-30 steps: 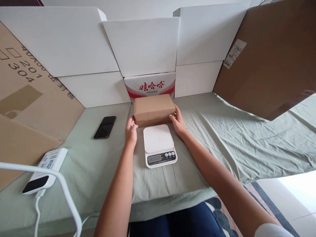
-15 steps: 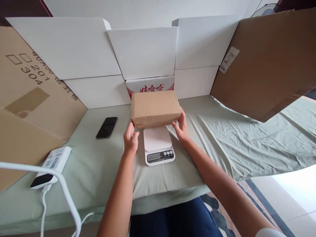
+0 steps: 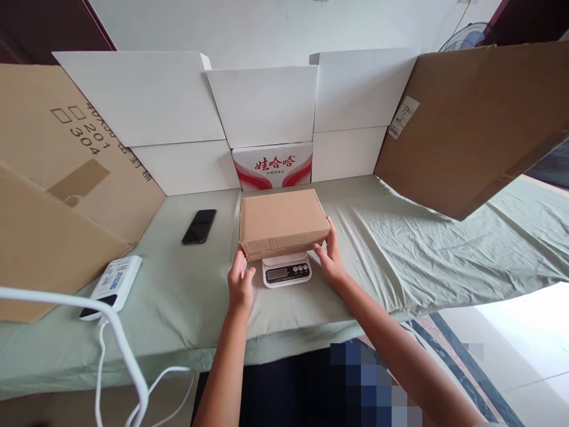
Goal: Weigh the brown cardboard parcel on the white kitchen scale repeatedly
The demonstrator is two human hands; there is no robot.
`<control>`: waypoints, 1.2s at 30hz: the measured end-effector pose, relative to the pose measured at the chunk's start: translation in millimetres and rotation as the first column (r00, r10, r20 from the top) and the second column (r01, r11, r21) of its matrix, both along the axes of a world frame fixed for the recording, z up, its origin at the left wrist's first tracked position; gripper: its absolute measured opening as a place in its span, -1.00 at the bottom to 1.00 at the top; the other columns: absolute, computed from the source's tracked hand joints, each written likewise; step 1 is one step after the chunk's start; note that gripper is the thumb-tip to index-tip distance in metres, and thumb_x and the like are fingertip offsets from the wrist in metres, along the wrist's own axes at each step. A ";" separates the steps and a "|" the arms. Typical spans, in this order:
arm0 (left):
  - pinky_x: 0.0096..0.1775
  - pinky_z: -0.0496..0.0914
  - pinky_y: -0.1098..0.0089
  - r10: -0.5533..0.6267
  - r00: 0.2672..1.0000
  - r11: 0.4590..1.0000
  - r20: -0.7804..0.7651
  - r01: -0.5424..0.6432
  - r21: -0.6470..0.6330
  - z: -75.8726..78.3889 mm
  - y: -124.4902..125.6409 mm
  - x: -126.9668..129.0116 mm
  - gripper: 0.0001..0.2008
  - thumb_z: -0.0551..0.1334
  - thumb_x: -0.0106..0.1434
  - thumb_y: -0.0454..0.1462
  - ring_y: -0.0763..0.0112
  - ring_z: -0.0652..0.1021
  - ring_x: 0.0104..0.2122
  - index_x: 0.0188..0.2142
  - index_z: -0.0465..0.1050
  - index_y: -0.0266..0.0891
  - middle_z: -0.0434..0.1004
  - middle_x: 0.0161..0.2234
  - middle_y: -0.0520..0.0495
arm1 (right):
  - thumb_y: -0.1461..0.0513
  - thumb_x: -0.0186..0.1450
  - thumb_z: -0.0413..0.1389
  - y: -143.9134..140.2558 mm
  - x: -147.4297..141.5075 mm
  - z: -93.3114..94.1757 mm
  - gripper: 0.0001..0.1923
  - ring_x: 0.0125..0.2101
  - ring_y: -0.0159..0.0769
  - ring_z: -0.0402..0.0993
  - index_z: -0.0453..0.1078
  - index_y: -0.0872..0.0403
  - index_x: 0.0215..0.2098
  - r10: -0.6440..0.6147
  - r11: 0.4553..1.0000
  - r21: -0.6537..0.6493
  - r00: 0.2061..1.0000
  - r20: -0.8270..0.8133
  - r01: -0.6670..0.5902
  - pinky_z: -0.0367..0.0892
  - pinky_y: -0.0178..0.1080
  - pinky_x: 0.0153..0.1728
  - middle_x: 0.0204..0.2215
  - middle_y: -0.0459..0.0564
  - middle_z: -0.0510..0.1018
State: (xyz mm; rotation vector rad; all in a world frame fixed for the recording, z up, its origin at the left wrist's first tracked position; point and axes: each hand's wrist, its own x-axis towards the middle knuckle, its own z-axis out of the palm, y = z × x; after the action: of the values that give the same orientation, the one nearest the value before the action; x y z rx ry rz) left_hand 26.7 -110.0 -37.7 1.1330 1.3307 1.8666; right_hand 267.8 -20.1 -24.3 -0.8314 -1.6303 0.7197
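A closed brown cardboard box [image 3: 283, 216] is gripped between my two hands at its near corners. Under it is a white kitchen scale [image 3: 288, 273]; the box hides most of the weighing plate, while the display and buttons show. I cannot tell whether the box rests fully on the plate. At the box's near left corner, my left hand [image 3: 241, 281] has its fingers curled under the edge and the thumb in front. My right hand [image 3: 329, 258] holds the near right corner, its thumb on the front face and fingers along the side.
A black phone [image 3: 199, 226] lies on the green cloth [image 3: 178, 296] to the left. Beyond it are a white power strip [image 3: 113, 287] and a white cable [image 3: 127, 362]. White boxes [image 3: 262, 104] form a back wall, with large cartons [image 3: 471, 118] at both sides.
Both hands have brought the box down and nearer, over the scale's plate. The red-lettered carton behind is now uncovered. The camera view has shifted slightly.
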 end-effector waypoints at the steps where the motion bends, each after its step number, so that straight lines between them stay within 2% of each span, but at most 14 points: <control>1: 0.35 0.18 0.03 -0.001 1.000 1.000 0.002 0.001 -0.001 0.2 0.8 -0.1 -0.27 0.24 0.17 -0.26 -0.04 0.29 0.37 0.37 0.29 -0.21 0.38 0.32 -0.24 | -0.13 0.43 0.02 0.3 -0.1 0.6 -0.20 0.44 0.06 0.01 -0.19 -0.19 0.50 0.002 1.000 0.001 1.000 0.003 -0.002 0.16 0.19 0.36 0.46 0.07 0.02; 7: 0.35 0.18 0.03 0.039 0.999 0.999 0.003 -0.038 -0.016 -1.8 -2.6 -1.3 -0.27 0.23 0.17 -0.25 -0.04 0.29 0.37 0.36 0.30 -0.22 0.38 0.32 -0.24 | -0.15 0.41 0.03 -1.4 1.0 2.5 -0.19 0.41 0.10 0.05 -0.13 -0.14 0.49 0.001 1.000 -0.001 1.000 0.014 -0.001 0.21 0.17 0.32 0.44 0.12 0.08; 15: 0.35 0.18 0.08 0.012 1.000 1.000 -0.027 -0.012 0.007 -2.6 -6.0 -0.8 -0.29 0.22 0.20 -0.29 0.00 0.26 0.38 0.37 0.28 -0.24 0.39 0.31 -0.25 | -0.15 0.41 0.03 -1.5 0.2 4.8 -0.22 0.35 0.10 0.14 -0.07 -0.14 0.48 -0.008 1.000 0.003 1.000 -0.007 0.008 0.27 0.13 0.27 0.40 0.12 0.15; 22: 0.34 0.20 0.07 0.036 0.999 0.999 -0.016 -0.036 -0.004 -2.4 -5.1 -0.2 -0.27 0.22 0.16 -0.31 -0.02 0.29 0.37 0.36 0.29 -0.25 0.35 0.34 -0.26 | -0.10 0.44 -0.02 -2.4 0.9 6.6 -0.28 0.30 0.06 0.21 -0.06 -0.11 0.47 -0.031 0.998 0.052 0.999 0.028 0.029 0.36 0.07 0.17 0.39 0.14 0.17; 36: 0.34 0.21 0.07 0.033 0.998 0.999 -0.053 -0.031 0.032 0.7 -5.9 1.7 -0.26 0.20 0.17 -0.35 0.00 0.30 0.36 0.37 0.28 -0.23 0.33 0.35 -0.25 | -0.11 0.42 0.01 -0.6 -0.6 8.2 -0.28 0.27 0.05 0.24 -0.02 -0.11 0.45 -0.021 0.999 0.041 1.000 -0.008 0.021 0.36 0.07 0.14 0.32 0.16 0.24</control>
State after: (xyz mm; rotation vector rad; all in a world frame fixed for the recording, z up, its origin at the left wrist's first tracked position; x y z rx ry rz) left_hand 28.4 -115.9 -37.0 1.1922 1.3612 1.8984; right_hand 267.2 -20.7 -16.0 -0.8140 -1.6216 0.6715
